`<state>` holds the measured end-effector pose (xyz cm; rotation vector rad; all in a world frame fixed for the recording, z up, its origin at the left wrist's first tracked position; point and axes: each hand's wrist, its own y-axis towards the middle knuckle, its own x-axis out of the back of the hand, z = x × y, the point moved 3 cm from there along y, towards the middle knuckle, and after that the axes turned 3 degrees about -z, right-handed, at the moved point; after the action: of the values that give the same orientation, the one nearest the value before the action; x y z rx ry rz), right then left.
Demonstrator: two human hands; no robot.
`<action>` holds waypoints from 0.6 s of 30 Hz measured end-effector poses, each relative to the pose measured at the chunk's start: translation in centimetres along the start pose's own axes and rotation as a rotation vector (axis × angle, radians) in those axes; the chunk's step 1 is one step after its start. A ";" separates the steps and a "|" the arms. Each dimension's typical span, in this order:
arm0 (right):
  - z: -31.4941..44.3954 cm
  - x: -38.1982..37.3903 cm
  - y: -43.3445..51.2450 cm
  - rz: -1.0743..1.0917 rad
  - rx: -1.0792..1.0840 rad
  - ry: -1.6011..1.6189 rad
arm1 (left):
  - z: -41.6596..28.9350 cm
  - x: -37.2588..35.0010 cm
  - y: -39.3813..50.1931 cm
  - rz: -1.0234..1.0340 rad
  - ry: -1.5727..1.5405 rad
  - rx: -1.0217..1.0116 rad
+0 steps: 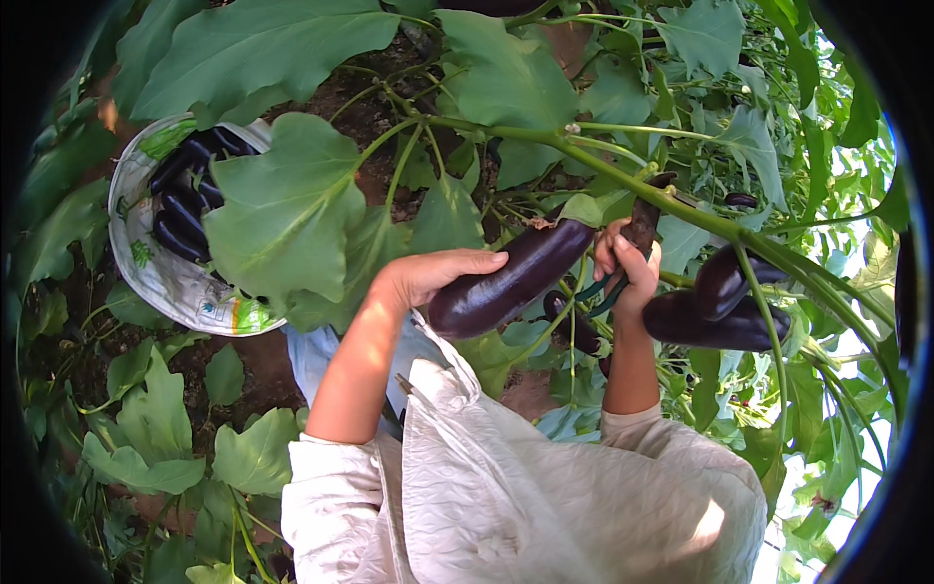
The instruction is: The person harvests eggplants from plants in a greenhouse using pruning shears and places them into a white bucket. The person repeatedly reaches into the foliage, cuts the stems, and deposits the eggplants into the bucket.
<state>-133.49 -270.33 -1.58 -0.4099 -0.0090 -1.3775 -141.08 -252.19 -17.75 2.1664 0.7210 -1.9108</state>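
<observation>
My left hand point(430, 274) grips a large, glossy dark purple eggplant point(514, 281), thumb on top and fingers hidden beneath. Its green calyx point(584, 209) points up toward a thick green stem point(503, 131) of the plant. In my right hand point(629, 266) is a pair of pruning shears point(643, 225) with dark green handles. Their brown, dirt-stained head reaches the stem just right of the calyx. Whether the blades are around the eggplant's stalk cannot be made out.
At the left stands a round container point(120, 241) lined with printed white sacking, holding several eggplants point(179, 212); a broad leaf point(284, 208) partly covers it. More eggplants point(719, 321) hang right of my right hand. Another eggplant point(573, 321) hangs lower, behind the shears' handles.
</observation>
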 end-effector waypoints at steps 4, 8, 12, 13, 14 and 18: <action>-2.2 -1.8 -1.4 -0.078 -0.001 0.211 | 3.8 -0.3 -2.0 0.102 -0.148 -0.008; -5.9 -7.0 -5.9 -0.223 -0.064 0.238 | 9.2 3.1 -7.7 -0.027 0.220 -0.149; -7.9 -11.9 -10.9 0.079 -0.317 0.252 | 16.8 8.8 -18.0 -0.337 0.273 -0.204; -8.1 -13.0 -11.8 0.145 -0.341 0.263 | 18.8 10.0 -20.7 -0.476 0.199 -0.205; -8.4 -14.0 -12.6 0.188 -0.338 0.221 | 20.3 10.9 -23.6 -0.525 0.031 -0.359; -8.8 -17.0 -14.4 0.273 -0.284 -0.003 | 23.1 15.6 -28.6 -1.029 -0.257 -0.541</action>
<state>-152.69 -258.65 -9.92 -0.6266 0.2343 -1.1103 -173.57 -233.41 -31.31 1.2319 2.2531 -1.9050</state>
